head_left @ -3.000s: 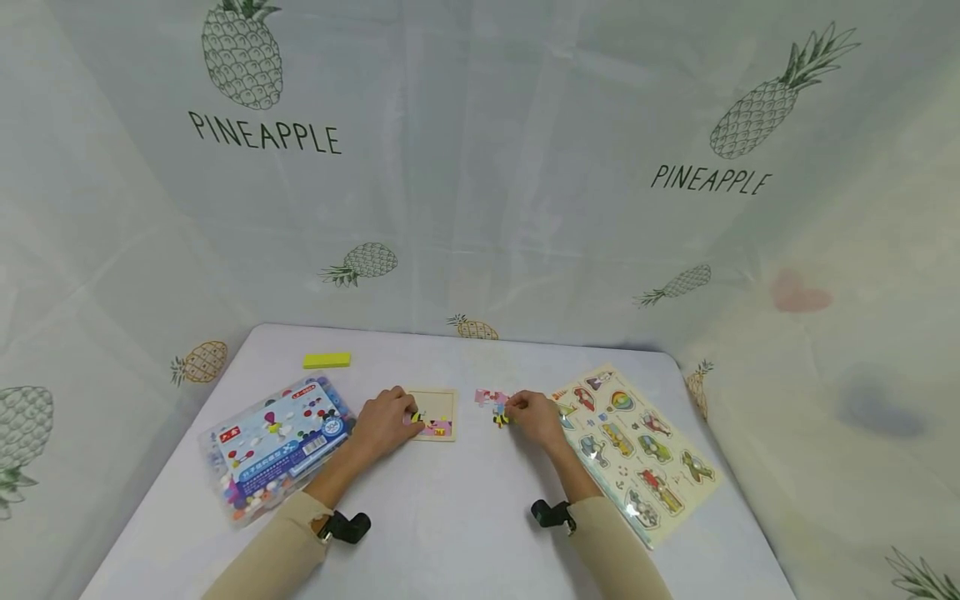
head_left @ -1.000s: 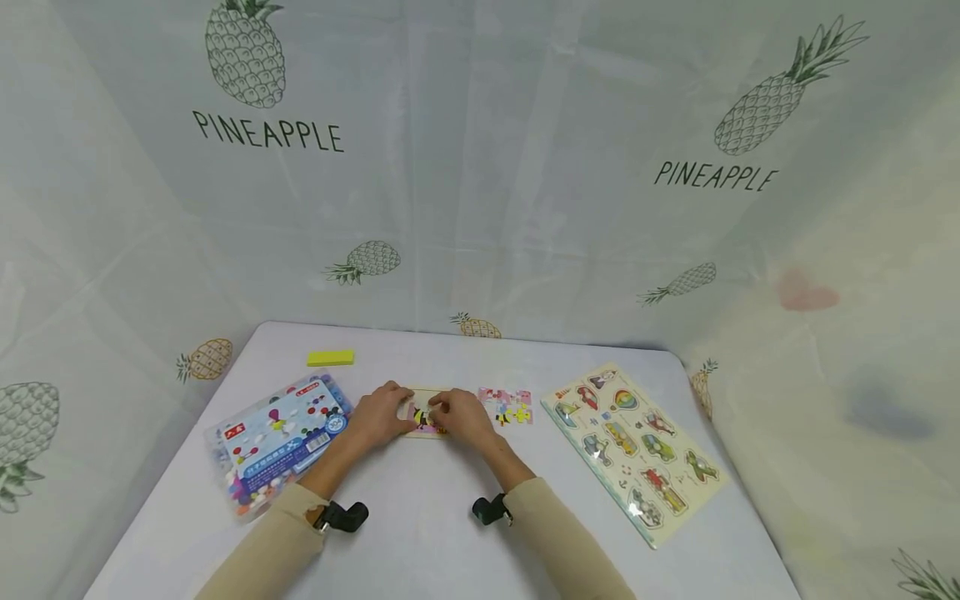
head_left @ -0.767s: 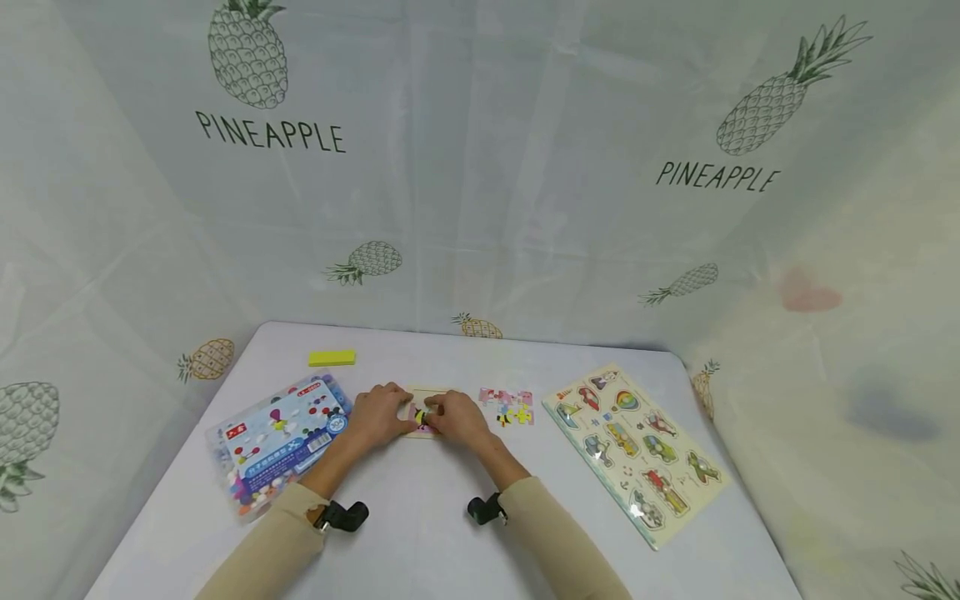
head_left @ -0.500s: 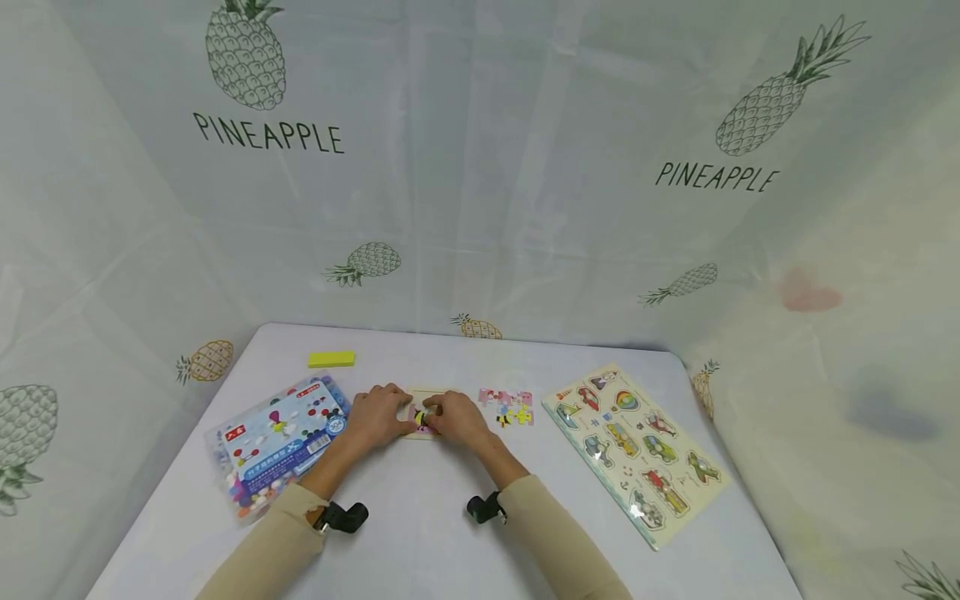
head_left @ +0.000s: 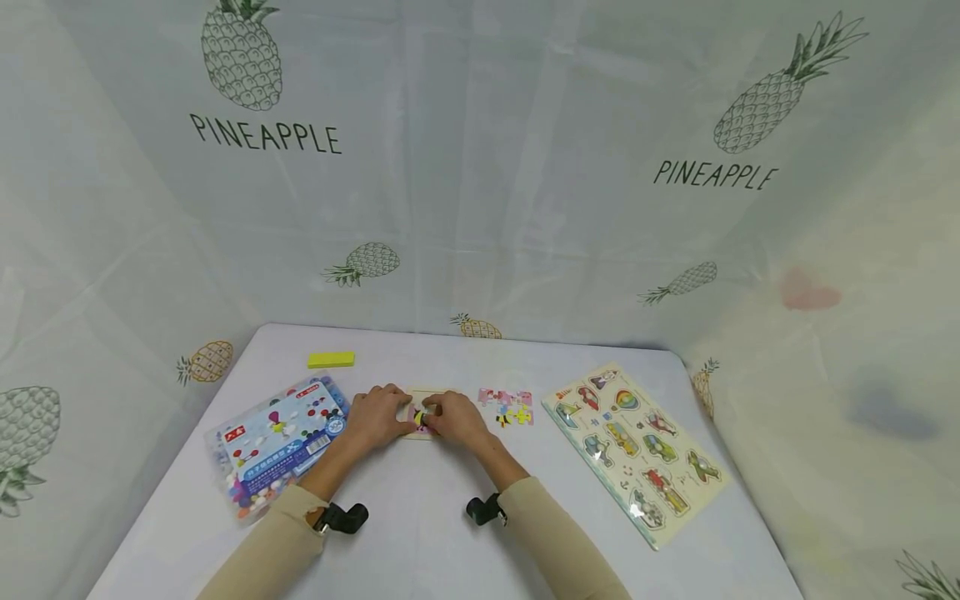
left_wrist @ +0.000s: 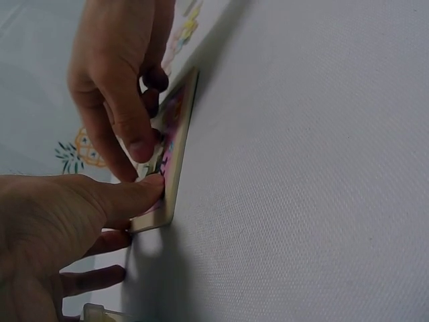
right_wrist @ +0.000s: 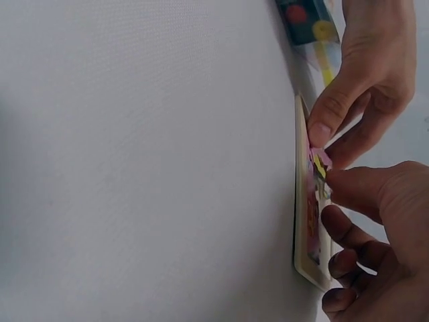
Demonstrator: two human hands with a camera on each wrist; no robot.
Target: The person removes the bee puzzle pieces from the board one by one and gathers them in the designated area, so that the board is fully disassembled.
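A small wooden puzzle board (head_left: 418, 397) with pink pieces in its lower part lies between the hands in the head view. At its left side my left hand (head_left: 378, 417) grips the board, thumb over the rim and fingers behind it. My right hand (head_left: 459, 419) reaches over the board from the right and pinches a puzzle piece (right_wrist: 320, 166) with yellow and black on it. In the right wrist view that piece sits slightly tilted in the board, close to both thumbs. The right hand covers the board's right part in the head view.
Several loose puzzle pieces (head_left: 506, 407) lie together right of the board. Further right is a large vehicle-picture puzzle board (head_left: 637, 450). A clear box of colourful parts (head_left: 281, 437) stands at the left, with a yellow block (head_left: 331, 359) behind it.
Since the earliest frame, my right hand has moved left from the loose pieces onto the board, with a piece in its fingers. Over the last half second both hands have hardly moved.
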